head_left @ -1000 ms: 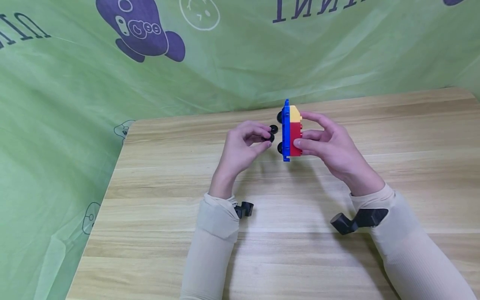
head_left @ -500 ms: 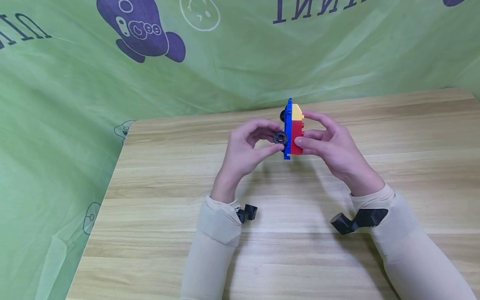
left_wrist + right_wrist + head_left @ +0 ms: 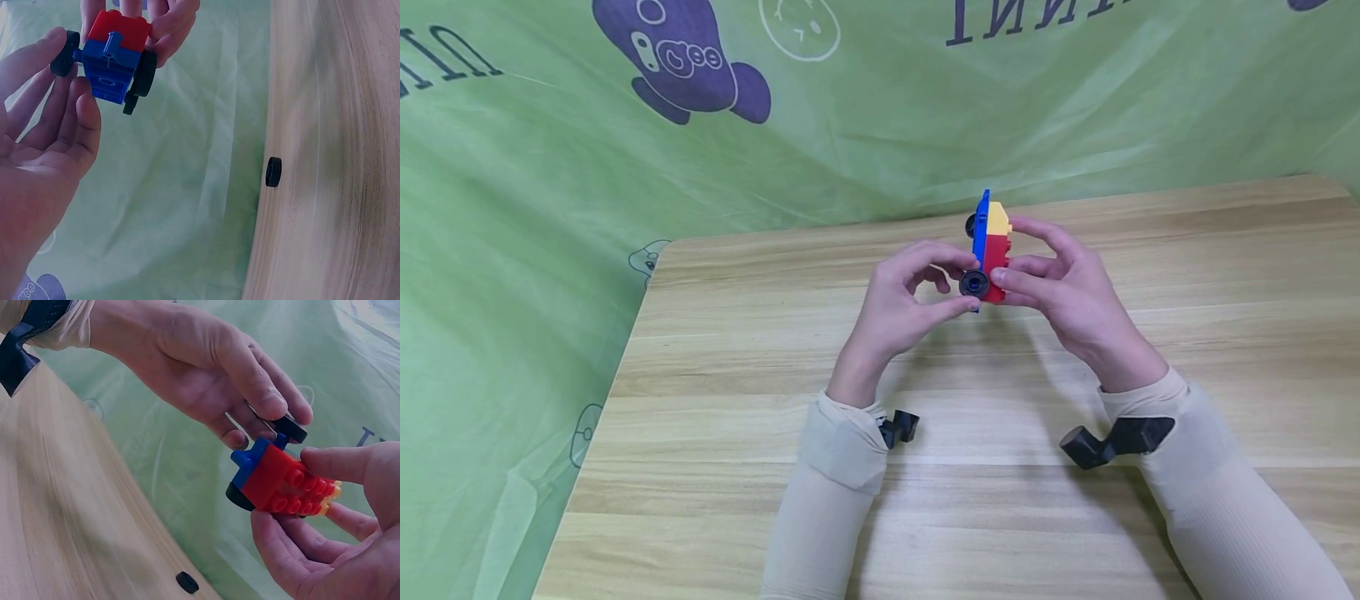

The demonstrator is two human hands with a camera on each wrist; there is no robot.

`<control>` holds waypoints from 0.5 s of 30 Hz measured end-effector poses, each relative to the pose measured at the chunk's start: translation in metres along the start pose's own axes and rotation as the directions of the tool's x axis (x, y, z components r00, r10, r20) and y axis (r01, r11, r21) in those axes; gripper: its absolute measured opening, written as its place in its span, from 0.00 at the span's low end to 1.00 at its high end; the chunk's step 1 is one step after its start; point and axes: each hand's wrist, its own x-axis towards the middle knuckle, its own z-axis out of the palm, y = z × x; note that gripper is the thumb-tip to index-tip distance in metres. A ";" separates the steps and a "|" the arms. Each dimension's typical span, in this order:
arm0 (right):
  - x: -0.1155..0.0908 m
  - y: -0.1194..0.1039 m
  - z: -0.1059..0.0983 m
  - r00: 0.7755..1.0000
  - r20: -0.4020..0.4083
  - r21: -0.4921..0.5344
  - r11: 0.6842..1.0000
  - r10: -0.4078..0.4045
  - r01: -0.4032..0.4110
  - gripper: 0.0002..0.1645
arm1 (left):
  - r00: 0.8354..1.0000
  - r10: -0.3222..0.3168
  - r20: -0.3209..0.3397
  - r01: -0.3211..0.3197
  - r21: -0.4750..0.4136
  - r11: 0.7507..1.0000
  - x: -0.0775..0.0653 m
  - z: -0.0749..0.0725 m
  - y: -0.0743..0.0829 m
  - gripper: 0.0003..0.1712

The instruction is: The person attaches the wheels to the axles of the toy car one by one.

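Note:
My right hand (image 3: 1067,292) holds a toy car of building bricks (image 3: 996,250) above the table. The car has a blue chassis (image 3: 109,72), a red studded brick (image 3: 290,481) and a yellow sloped brick (image 3: 997,219). In the head view the car stands on end, its underside facing left. Between thumb and fingers, my left hand (image 3: 906,292) pinches a black wheel (image 3: 64,54) at the end of a blue axle. The left wrist view shows another black wheel (image 3: 145,74) on the opposite side. Whether the pinched wheel is fully seated, I cannot tell.
A loose black wheel (image 3: 274,172) stands on the wooden table (image 3: 700,375) near its edge; the head view does not show it. Behind the table hangs a green printed cloth (image 3: 865,150). Black wrist cameras (image 3: 1120,442) sit on both sleeves.
My left hand has moved right and brought the wheel from apart to the car's axle, turning its face toward the head camera. The car has shifted slightly and tilted in my right hand.

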 end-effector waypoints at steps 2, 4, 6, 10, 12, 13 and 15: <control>0.000 0.001 0.000 1.000 0.000 0.004 1.000 -0.004 0.004 0.36 | 1.000 0.010 0.008 -0.010 0.004 1.000 0.000 0.001 -0.001 0.21; 0.000 0.001 0.000 1.000 0.000 0.001 1.000 -0.007 0.007 0.36 | 1.000 0.010 0.015 -0.010 0.018 1.000 0.000 0.001 -0.001 0.20; 0.000 0.002 0.001 1.000 0.001 -0.001 1.000 -0.012 0.012 0.36 | 1.000 0.001 0.019 -0.002 0.039 0.999 -0.001 0.002 -0.002 0.19; 0.000 0.003 0.001 1.000 0.007 0.005 1.000 -0.025 0.025 0.36 | 1.000 -0.022 0.020 0.021 0.074 0.997 -0.001 0.003 -0.002 0.18; 0.001 0.003 0.001 1.000 0.006 0.006 1.000 -0.031 0.031 0.36 | 0.999 -0.034 0.018 0.032 0.076 0.997 -0.001 0.003 -0.002 0.18; 0.001 0.003 0.001 0.999 0.006 0.006 0.999 -0.032 0.031 0.36 | 0.999 -0.040 0.017 0.038 0.074 0.997 -0.001 0.003 -0.002 0.18; 0.001 0.004 0.001 1.000 0.003 0.003 1.000 -0.031 0.031 0.36 | 0.999 -0.050 0.016 0.049 0.064 0.997 -0.001 0.004 -0.003 0.18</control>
